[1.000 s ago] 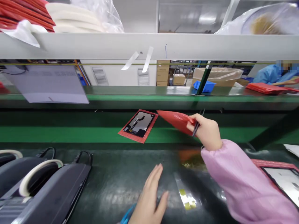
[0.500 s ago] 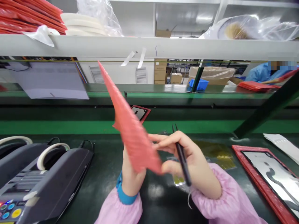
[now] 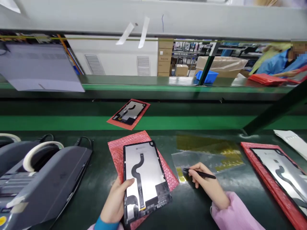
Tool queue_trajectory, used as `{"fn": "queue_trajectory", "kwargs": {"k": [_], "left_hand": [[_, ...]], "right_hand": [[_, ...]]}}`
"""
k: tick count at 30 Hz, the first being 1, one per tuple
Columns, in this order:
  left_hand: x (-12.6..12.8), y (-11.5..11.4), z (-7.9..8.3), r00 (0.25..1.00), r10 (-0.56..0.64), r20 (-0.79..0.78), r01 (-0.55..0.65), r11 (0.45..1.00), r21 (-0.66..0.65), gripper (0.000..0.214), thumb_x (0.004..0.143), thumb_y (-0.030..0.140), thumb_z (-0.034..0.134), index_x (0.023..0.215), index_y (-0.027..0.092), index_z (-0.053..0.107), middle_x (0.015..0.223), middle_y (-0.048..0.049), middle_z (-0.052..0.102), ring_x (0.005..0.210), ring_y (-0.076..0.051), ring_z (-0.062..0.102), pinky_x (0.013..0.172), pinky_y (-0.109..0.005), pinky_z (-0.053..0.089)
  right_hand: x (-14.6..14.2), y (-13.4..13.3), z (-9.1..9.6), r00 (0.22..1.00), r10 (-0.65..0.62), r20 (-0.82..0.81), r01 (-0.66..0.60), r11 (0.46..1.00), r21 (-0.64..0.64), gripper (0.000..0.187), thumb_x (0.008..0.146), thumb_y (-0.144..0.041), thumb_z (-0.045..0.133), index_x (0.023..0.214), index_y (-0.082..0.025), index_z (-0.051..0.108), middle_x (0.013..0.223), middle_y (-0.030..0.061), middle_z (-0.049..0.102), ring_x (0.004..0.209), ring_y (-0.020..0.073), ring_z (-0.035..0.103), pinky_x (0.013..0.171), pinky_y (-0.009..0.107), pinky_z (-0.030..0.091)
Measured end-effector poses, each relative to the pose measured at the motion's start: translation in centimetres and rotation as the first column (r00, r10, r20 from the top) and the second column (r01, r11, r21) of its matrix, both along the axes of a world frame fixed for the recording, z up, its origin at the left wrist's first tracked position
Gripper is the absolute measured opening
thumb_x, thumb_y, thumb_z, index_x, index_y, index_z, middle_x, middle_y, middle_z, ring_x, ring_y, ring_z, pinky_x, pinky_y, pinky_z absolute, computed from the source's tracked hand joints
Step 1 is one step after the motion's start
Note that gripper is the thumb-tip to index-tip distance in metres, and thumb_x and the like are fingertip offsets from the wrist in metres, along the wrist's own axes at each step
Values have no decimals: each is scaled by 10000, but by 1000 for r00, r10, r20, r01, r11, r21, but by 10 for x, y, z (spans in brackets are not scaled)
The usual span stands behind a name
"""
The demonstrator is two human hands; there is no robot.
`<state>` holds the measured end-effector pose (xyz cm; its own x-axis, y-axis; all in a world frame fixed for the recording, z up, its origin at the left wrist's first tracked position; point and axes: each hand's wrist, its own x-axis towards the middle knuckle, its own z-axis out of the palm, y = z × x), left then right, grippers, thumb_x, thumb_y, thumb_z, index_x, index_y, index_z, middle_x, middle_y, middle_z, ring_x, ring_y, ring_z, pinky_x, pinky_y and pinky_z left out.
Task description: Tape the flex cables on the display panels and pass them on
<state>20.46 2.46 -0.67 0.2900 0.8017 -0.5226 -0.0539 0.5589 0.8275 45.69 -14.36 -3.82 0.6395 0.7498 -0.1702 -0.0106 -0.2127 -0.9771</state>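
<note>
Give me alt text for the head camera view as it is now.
A left hand holds a flat, rectangular silver-and-black panel over red bubble wrap, while the right hand holds black tweezers near small yellow patches on a clear plastic sheet. Curved grey machines stand at left on the dark bench.

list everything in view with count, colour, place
bench: 1, green, foreground
shelf: 1, white, top
panels: 3, silver and black, left hand, back, right
wraps: at least 3, red, under panels
film: count unclear, yellow, on bench
tweezers: 1, black, right hand
machines: 2, grey, left
hanging sheet: 1, pale, left
tape strips: 2, white, on shelf
bin: 1, blue, back
cartons: several, brown, back
person: at least 1, in blue, right
packets: count unclear, red, back right
left hand: 1, blue wristband, at panel
right hand: 1, pink sleeve, right
</note>
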Motion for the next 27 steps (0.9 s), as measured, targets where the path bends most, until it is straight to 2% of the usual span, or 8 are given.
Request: {"fn": "queue_trajectory", "kwargs": {"k": [3, 6, 8, 10, 12, 16, 21, 27], "left_hand": [[-8, -13, -25, 996, 31, -89, 9, 910, 414, 742, 898, 371, 640, 1552, 270, 304, 1546, -138, 481, 1398, -329, 497, 1135, -513, 429], [-21, -29, -42, 920, 146, -364, 219, 579, 785, 773, 993, 342, 523, 1618, 351, 68, 1718, -100, 79, 1554, -357, 119, 1208, -609, 219], [-28, -37, -45, 799, 182, -572, 516, 279, 810, 721, 1001, 265, 503, 1615, 366, 137, 1722, -71, 68, 1558, -374, 45, 1203, -663, 161], [-33, -42, -44, 669, 205, -714, 730, 1, 684, 655, 993, 254, 505, 1595, 347, 262, 1700, -64, 202, 1556, -374, 105, 1204, -660, 185], [-33, -43, -42, 584, 231, -778, 812, -149, 565, 619, 986, 292, 508, 1577, 321, 328, 1663, -69, 312, 1543, -367, 193, 1200, -629, 242], [-29, -41, -44, 526, 265, -808, 850, -140, 508, 580, 982, 348, 494, 1552, 312, 393, 1648, -77, 343, 1520, -380, 263, 1181, -613, 279], [-28, -42, -47, 531, 250, -809, 847, -132, 515, 582, 989, 366, 496, 1555, 279, 392, 1644, -93, 348, 1520, -398, 251, 1159, -621, 312], [-34, -43, -36, 560, 94, -823, 829, -51, 557, 657, 1014, 289, 478, 1613, 258, 212, 1628, -93, 375, 1533, -358, 232, 1147, -598, 377]], "right_hand": [[-3, 0, 0, 997, -2, 76, 7, 998, -57, 509, 734, -714, 724, 773, -215, 636, 607, -12, 630, 408, 117, 509, 445, 270, 428], [-3, 2, 3, 992, 18, 121, -5, 994, -108, 478, 768, -696, 698, 776, -222, 638, 588, -19, 628, 384, 111, 482, 431, 265, 402], [-2, 4, 5, 991, 41, 126, -24, 991, -129, 460, 777, -680, 696, 764, -225, 630, 582, -21, 630, 376, 111, 482, 428, 263, 401], [-2, 5, 7, 991, 65, 118, -47, 989, -143, 447, 788, -666, 692, 752, -226, 620, 581, -22, 635, 367, 107, 481, 426, 259, 402], [-2, 6, 8, 991, 81, 106, -63, 985, -160, 441, 807, -659, 676, 746, -226, 618, 589, -21, 645, 355, 98, 465, 414, 252, 388], [-3, 7, 7, 990, 49, 132, -24, 983, -183, 435, 824, -661, 660, 746, -234, 638, 600, -3, 674, 412, 133, 518, 445, 271, 417], [-4, 6, 5, 989, 14, 150, -2, 997, -76, 421, 807, -650, 695, 712, -245, 635, 579, 28, 695, 679, 242, 705, 743, 368, 537], [-19, -5, 3, 997, 10, 76, -14, 998, 55, 353, 849, -557, 712, 696, -251, 625, 564, 21, 692, 637, 230, 695, 712, 367, 552]]}}
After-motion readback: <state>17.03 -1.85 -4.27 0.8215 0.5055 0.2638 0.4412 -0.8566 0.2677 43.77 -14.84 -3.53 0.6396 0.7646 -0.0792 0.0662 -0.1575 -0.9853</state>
